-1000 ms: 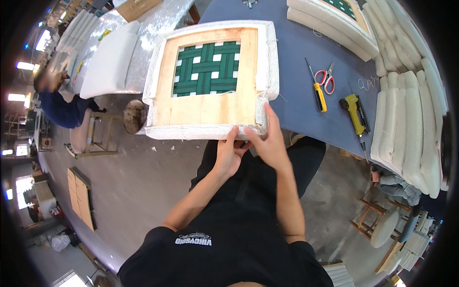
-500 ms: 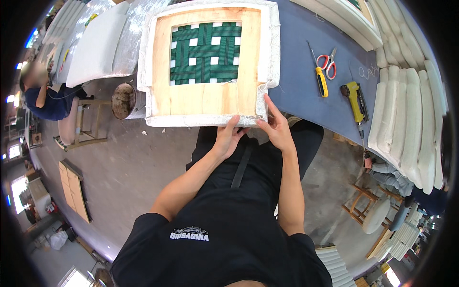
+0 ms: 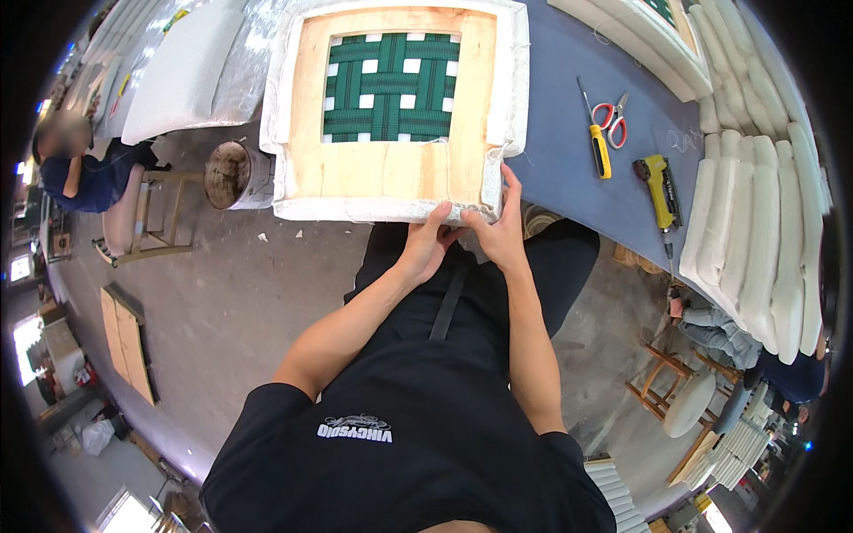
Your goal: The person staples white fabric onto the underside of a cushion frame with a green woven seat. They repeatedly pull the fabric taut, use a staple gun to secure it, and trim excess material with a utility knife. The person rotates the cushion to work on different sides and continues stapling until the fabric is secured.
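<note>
A seat cushion (image 3: pixel 378 182) lies bottom side up, with a bare wooden frame, green webbing (image 3: pixel 391 87) woven across its opening, and white fabric (image 3: pixel 346 210) wrapped round its edges. My left hand (image 3: pixel 426 249) pinches the fabric along the near edge, thumb on top and fingers bent underneath. At the near right corner, my right hand (image 3: pixel 499 229) grips the folded fabric, its thumb pressing close to the left thumb and its forefinger reaching up the side. The fingers below the edge are partly hidden. A loose thread hangs beside the notched corner.
On the blue-grey table (image 3: pixel 560 107) lie a yellow-handled screwdriver (image 3: pixel 600 151), red-handled scissors (image 3: pixel 615 124) and a yellow-green staple gun (image 3: pixel 659 191). White cushions (image 3: pixel 755 240) are stacked at right. A stained bucket (image 3: pixel 229 176) stands left, near a seated person (image 3: pixel 89 182).
The near edge of the cushion has shifted slightly up in view. My right thumb has slid left along the corner fold, nearer my left thumb. Both hands keep their grip.
</note>
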Motion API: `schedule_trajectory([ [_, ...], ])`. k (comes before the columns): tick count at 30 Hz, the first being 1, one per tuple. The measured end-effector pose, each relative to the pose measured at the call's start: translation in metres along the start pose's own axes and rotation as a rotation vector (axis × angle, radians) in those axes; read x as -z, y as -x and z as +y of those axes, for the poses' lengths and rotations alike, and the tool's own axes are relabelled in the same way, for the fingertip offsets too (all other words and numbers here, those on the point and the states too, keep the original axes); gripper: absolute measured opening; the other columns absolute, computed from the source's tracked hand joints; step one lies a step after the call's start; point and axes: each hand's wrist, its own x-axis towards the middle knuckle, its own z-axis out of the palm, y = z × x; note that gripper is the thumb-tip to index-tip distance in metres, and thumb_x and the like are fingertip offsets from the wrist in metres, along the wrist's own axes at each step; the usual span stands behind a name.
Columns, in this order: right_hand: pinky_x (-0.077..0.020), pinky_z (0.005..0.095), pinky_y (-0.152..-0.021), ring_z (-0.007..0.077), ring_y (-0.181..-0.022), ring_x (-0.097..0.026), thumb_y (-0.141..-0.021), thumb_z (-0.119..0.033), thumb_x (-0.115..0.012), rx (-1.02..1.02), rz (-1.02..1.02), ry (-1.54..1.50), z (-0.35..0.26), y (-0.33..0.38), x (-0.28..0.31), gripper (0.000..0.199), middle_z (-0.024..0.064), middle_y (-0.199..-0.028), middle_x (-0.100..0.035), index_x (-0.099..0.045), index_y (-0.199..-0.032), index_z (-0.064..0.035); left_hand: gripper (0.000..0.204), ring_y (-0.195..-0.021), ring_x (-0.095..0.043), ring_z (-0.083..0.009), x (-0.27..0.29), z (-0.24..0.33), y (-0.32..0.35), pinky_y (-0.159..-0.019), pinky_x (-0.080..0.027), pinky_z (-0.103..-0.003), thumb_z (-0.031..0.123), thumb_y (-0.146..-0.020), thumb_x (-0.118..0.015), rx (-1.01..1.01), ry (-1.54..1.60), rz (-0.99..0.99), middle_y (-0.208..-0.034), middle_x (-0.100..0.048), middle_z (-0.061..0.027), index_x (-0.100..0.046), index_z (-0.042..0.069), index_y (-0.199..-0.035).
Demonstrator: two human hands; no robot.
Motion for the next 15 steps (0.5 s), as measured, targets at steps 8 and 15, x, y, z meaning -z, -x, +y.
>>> schedule_trajectory([
  [8, -0.0563, 0.0396, -0.098, 0.0237, -0.116, -0.067, -0.102, -0.034, -0.078, -0.513, 0.11, -0.242, -0.031, -0.058, 0.031, 0.084, 0.0199, -0.139, -0.061, -0.028, -0.163, -0.0048, 0.073, -0.147, -0.045, -0.0356, 0.028, 0.058, 0.034, -0.116, -0.045, -0.067, 0.051, -0.11, -0.059, -0.055, -0.022, 0.312, -0.16, -0.042, -0.0163, -0.031, 0.01, -0.164],
  [15, -0.0539, 0.0366, -0.1, 0.0227, -0.117, -0.065, -0.103, -0.035, -0.076, -0.063, 0.312, -0.157, -0.001, -0.094, 0.029, 0.072, 0.0169, -0.134, -0.065, -0.041, -0.152, 0.0054, 0.072, -0.145, -0.052, -0.034, 0.029, 0.099, 0.039, -0.115, -0.047, -0.061, 0.051, -0.107, -0.066, -0.271, -0.292, 0.415, -0.152, -0.056, -0.0169, -0.044, 0.005, -0.158],
])
